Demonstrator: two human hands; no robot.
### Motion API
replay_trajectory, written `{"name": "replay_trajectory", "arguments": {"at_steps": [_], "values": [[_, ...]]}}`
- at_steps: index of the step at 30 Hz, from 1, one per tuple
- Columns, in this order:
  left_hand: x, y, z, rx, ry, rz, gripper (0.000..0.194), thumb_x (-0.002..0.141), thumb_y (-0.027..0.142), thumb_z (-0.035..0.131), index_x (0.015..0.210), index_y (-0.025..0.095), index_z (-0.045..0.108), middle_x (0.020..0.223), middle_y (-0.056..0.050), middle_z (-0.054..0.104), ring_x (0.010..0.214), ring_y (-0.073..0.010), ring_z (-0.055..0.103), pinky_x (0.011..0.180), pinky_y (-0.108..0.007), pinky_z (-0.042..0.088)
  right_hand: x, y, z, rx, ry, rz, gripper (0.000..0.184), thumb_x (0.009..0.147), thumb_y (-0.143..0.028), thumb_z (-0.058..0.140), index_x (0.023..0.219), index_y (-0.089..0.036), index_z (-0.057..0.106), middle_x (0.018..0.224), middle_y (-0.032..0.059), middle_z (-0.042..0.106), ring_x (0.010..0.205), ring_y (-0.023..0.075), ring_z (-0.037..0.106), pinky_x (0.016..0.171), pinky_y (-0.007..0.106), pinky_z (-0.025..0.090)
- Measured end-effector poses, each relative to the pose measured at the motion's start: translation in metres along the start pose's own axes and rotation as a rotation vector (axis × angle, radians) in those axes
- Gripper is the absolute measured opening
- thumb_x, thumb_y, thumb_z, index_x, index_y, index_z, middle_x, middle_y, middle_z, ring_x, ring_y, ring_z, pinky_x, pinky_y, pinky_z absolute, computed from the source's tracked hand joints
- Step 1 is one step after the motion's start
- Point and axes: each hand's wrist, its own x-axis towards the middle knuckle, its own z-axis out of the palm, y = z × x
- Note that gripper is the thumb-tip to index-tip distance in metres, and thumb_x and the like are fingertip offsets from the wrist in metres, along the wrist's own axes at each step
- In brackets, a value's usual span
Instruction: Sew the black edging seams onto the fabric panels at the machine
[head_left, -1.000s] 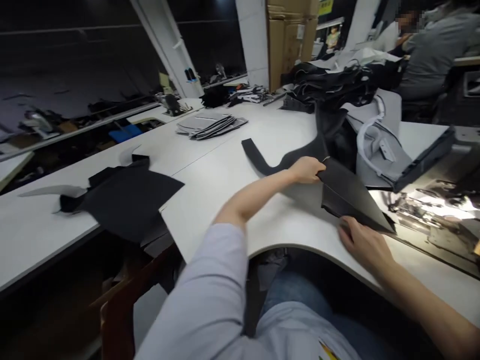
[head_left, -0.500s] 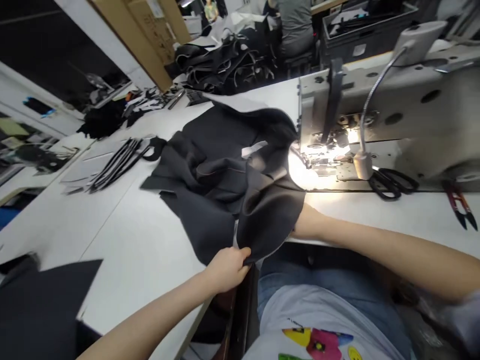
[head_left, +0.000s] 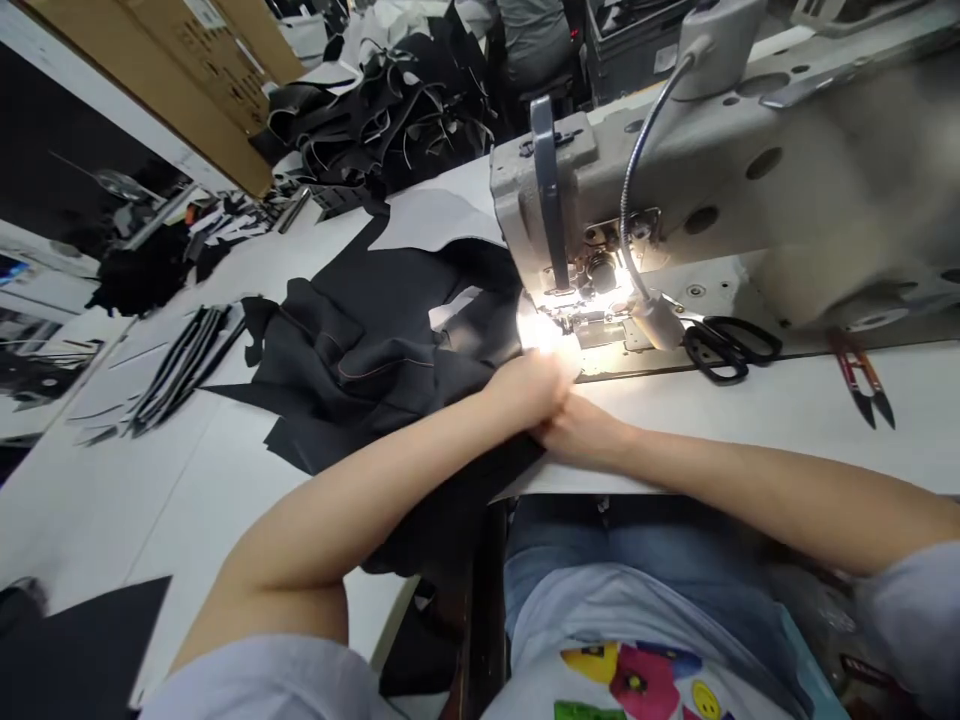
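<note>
A large piece of black fabric (head_left: pixel 352 330) lies bunched on the white table, with a pale underside showing at its far edge. Its right side reaches the lit needle area of the sewing machine (head_left: pixel 600 270). My left hand (head_left: pixel 534 385) is closed at the fabric's right edge, just in front of the needle area; strong glare washes out its fingertips. Against it, slightly lower and to the right, my right hand (head_left: pixel 581 428) also grips the fabric edge, its fingers partly hidden behind the left hand. Part of the fabric hangs over the table's front edge.
Black-handled scissors (head_left: pixel 727 345) and red thread snips (head_left: pixel 862 378) lie right of the needle area. A stack of cut pieces (head_left: pixel 184 365) rests on the left of the table (head_left: pixel 225 470). Beyond are a heap of dark fabric (head_left: pixel 390 110), a cardboard box (head_left: pixel 187 80) and a seated person (head_left: pixel 532 40).
My left hand has moved from the fabric's near edge up and right to meet my right hand by the needle. The fabric has shifted and bunched; the view has turned right.
</note>
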Motion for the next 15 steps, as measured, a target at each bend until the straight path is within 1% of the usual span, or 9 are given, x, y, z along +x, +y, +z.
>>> {"name": "replay_trajectory", "arguments": {"at_steps": [1,3,4,6,8,10,11,13,15], "values": [[0.013,-0.012,0.010,-0.009,0.003,-0.019,0.022,0.093,0.026,0.052,0.102,0.014,0.068,0.100,-0.012,0.071,0.095,-0.0246,0.068,0.084,-0.032,0.052,-0.007,0.002,-0.002,0.012,0.030,-0.025,0.041,0.096,-0.007,0.031,0.112,-0.005,0.068,0.093,0.0138,0.072,0.083,0.0193,0.067,0.077,0.038,0.060],[0.028,-0.039,0.026,-0.072,0.010,-0.069,0.025,0.093,0.031,0.055,0.107,0.016,0.068,0.102,-0.009,0.073,0.095,-0.0228,0.068,0.085,-0.030,0.053,-0.016,0.008,-0.003,0.065,0.073,-0.068,0.043,0.096,-0.008,0.041,0.133,-0.017,0.060,0.107,0.0149,0.070,0.097,0.0205,0.067,0.087,0.042,0.056],[0.031,-0.051,0.030,-0.128,0.009,-0.094,0.029,0.092,0.035,0.057,0.112,0.017,0.068,0.106,-0.008,0.073,0.096,-0.0223,0.069,0.086,-0.030,0.054,-0.016,0.010,0.000,0.072,0.095,-0.080,0.049,0.095,-0.008,0.045,0.142,-0.023,0.052,0.114,0.0158,0.068,0.102,0.0216,0.066,0.089,0.044,0.054],[0.036,-0.067,0.029,-0.258,-0.005,-0.139,0.040,0.089,0.039,0.062,0.122,0.017,0.065,0.116,-0.007,0.072,0.100,-0.0217,0.068,0.088,-0.029,0.055,-0.008,0.011,0.011,0.049,0.148,-0.081,0.060,0.095,-0.009,0.048,0.151,-0.029,0.039,0.124,0.0170,0.064,0.109,0.0233,0.063,0.089,0.044,0.053],[0.039,-0.072,0.022,-0.312,-0.031,-0.154,0.049,0.088,0.037,0.064,0.132,0.017,0.059,0.123,-0.008,0.070,0.104,-0.0213,0.068,0.089,-0.030,0.055,0.007,0.008,0.027,0.022,0.229,-0.075,0.064,0.096,-0.011,0.048,0.153,-0.033,0.033,0.130,0.0163,0.060,0.111,0.0232,0.061,0.089,0.042,0.051],[0.042,-0.068,0.016,-0.263,-0.038,-0.151,0.055,0.086,0.037,0.066,0.137,0.017,0.056,0.124,-0.008,0.069,0.106,-0.0226,0.067,0.092,-0.032,0.055,0.019,0.002,0.037,0.040,0.316,-0.095,0.063,0.096,-0.013,0.048,0.152,-0.036,0.032,0.134,0.0135,0.059,0.110,0.0223,0.062,0.091,0.041,0.050],[0.042,-0.065,0.015,-0.219,-0.030,-0.154,0.058,0.085,0.037,0.068,0.137,0.017,0.056,0.125,-0.009,0.069,0.109,-0.0241,0.066,0.095,-0.033,0.054,0.021,-0.001,0.039,0.065,0.346,-0.122,0.060,0.096,-0.015,0.048,0.152,-0.035,0.034,0.134,0.0127,0.059,0.109,0.0222,0.062,0.091,0.040,0.050],[0.041,-0.059,0.018,-0.124,-0.009,-0.143,0.060,0.083,0.039,0.070,0.137,0.015,0.057,0.129,-0.010,0.066,0.117,-0.0271,0.063,0.103,-0.035,0.049,0.015,-0.006,0.033,0.133,0.353,-0.180,0.054,0.097,-0.019,0.046,0.150,-0.027,0.040,0.135,0.0142,0.059,0.107,0.0239,0.063,0.090,0.041,0.050],[0.038,-0.056,0.027,-0.039,0.013,-0.097,0.057,0.083,0.038,0.068,0.134,0.015,0.059,0.130,-0.010,0.065,0.121,-0.0282,0.060,0.106,-0.035,0.046,0.001,-0.008,0.022,0.194,0.329,-0.207,0.050,0.096,-0.021,0.043,0.146,-0.015,0.045,0.135,0.0183,0.058,0.109,0.0272,0.063,0.088,0.042,0.050]]}}
